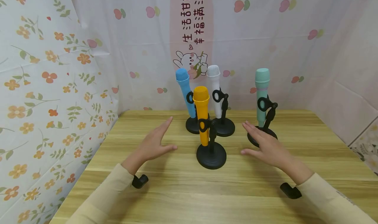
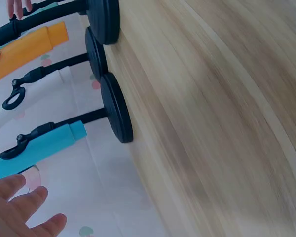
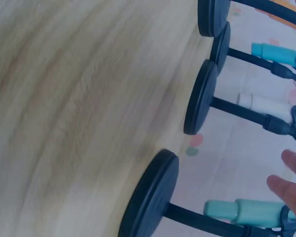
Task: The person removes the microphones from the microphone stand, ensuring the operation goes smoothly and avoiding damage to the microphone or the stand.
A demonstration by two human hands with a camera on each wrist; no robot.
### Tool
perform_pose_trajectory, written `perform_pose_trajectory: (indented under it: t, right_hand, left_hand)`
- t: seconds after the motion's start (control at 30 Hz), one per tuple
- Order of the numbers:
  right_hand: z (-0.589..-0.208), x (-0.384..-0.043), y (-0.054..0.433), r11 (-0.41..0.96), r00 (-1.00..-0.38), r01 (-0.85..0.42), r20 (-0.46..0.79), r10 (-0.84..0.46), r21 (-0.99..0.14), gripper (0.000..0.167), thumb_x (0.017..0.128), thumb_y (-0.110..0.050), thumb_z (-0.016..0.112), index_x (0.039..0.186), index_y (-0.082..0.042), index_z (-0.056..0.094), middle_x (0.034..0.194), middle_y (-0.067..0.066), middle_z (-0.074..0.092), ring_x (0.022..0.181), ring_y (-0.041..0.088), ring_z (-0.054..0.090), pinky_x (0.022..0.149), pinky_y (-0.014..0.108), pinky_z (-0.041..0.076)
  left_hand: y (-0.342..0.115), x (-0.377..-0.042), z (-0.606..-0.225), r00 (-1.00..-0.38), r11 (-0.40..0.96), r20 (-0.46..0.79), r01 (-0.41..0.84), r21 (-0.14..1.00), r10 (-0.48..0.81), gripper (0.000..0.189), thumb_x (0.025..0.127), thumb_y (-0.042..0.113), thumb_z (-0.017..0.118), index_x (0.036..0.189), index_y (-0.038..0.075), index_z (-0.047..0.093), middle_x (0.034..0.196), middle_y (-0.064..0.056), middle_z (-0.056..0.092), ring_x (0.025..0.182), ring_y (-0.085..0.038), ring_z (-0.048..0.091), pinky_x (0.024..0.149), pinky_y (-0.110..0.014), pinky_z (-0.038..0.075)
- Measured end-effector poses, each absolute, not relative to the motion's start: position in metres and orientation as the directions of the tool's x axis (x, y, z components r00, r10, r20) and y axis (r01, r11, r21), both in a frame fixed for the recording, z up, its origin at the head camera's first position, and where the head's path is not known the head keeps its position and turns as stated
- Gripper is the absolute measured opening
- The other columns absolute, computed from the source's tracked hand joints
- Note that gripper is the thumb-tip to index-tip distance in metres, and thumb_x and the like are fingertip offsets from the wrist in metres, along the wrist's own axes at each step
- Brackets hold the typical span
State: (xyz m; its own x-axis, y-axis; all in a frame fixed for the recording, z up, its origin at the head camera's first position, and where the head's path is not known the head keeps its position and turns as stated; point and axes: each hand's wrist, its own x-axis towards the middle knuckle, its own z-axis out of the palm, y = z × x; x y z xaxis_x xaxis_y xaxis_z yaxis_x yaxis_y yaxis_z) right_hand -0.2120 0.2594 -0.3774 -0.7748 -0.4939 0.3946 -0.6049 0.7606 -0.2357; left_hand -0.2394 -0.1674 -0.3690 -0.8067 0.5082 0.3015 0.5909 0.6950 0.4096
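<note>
In the head view my left hand (image 1: 152,145) hovers over the table with fingers extended and thumb apart, holding nothing. My right hand (image 1: 267,146) is likewise spread and free of any object, in front of the base of the mint green microphone (image 1: 262,96). Between the hands stands an orange microphone (image 1: 202,105) clipped in a black stand (image 1: 211,155). Behind it are a blue microphone (image 1: 185,89) and a white microphone (image 1: 215,86), each in a black stand. In the left wrist view, fingertips (image 2: 32,202) show below the blue microphone (image 2: 49,145).
The wooden table (image 1: 189,197) carries all the stands. A white printed cloth (image 1: 141,63) hangs behind, and a floral cloth (image 1: 44,86) covers the left side. Black wrist mounts (image 1: 140,181) sit near both sleeves.
</note>
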Motion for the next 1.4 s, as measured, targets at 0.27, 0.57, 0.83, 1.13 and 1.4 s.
perform_pose_trajectory:
  t: [0.27, 0.57, 0.83, 1.13, 1.4]
  right_hand:
    - [-0.382, -0.214, 0.248, 0.695, -0.725, -0.649, 0.53, -0.44, -0.31, 0.089, 0.075, -0.03, 0.084, 0.148, -0.008, 0.039, 0.143, 0.02, 0.046, 0.123, 0.038, 0.051, 0.093, 0.051, 0.046]
    - [-0.384, -0.217, 0.229, 0.526, -0.788, -0.613, 0.507, -0.351, -0.59, 0.066, 0.085, -0.009, 0.076, 0.143, -0.001, 0.046, 0.137, 0.017, 0.054, 0.118, 0.033, 0.056, 0.095, 0.012, 0.04]
    - [-0.384, -0.217, 0.214, 0.397, -0.837, -0.544, 0.45, -0.311, -0.739, 0.058, 0.09, -0.007, 0.07, 0.143, -0.002, 0.046, 0.138, 0.018, 0.052, 0.12, 0.029, 0.055, 0.095, 0.025, 0.046]
    - [-0.389, -0.221, 0.199, 0.224, -0.861, -0.493, 0.434, -0.265, -0.841, 0.052, 0.09, -0.003, 0.068, 0.138, 0.005, 0.049, 0.137, 0.02, 0.053, 0.118, 0.025, 0.057, 0.095, 0.031, 0.048]
    - [-0.388, -0.225, 0.186, 0.158, -0.879, -0.454, 0.411, -0.243, -0.877, 0.048, 0.092, -0.003, 0.066, 0.135, 0.008, 0.05, 0.133, 0.026, 0.053, 0.116, 0.029, 0.058, 0.09, 0.021, 0.048]
  left_hand:
    - [-0.157, -0.242, -0.366, -0.807, 0.529, 0.367, 0.584, 0.616, 0.463, 0.098, 0.083, 0.072, 0.056, 0.157, 0.024, 0.014, 0.156, -0.005, 0.03, 0.139, -0.027, 0.034, 0.107, -0.057, 0.03]
    - [-0.148, -0.249, -0.368, -0.794, 0.35, 0.428, 0.585, 0.732, 0.431, 0.095, 0.086, 0.066, 0.059, 0.156, 0.017, 0.019, 0.15, -0.012, 0.038, 0.132, -0.03, 0.043, 0.104, -0.053, 0.038]
    - [-0.14, -0.254, -0.366, -0.783, 0.178, 0.455, 0.565, 0.806, 0.424, 0.096, 0.082, 0.062, 0.066, 0.154, 0.012, 0.026, 0.144, -0.016, 0.044, 0.128, -0.034, 0.047, 0.102, -0.054, 0.039]
    - [-0.131, -0.259, -0.363, -0.783, 0.084, 0.456, 0.535, 0.84, 0.423, 0.103, 0.077, 0.06, 0.07, 0.151, 0.002, 0.027, 0.142, -0.025, 0.043, 0.127, -0.045, 0.043, 0.101, -0.059, 0.037]
    - [-0.123, -0.261, -0.356, -0.781, 0.032, 0.484, 0.538, 0.842, 0.394, 0.091, 0.08, 0.058, 0.069, 0.145, 0.001, 0.039, 0.137, -0.021, 0.049, 0.121, -0.039, 0.049, 0.099, -0.05, 0.044]
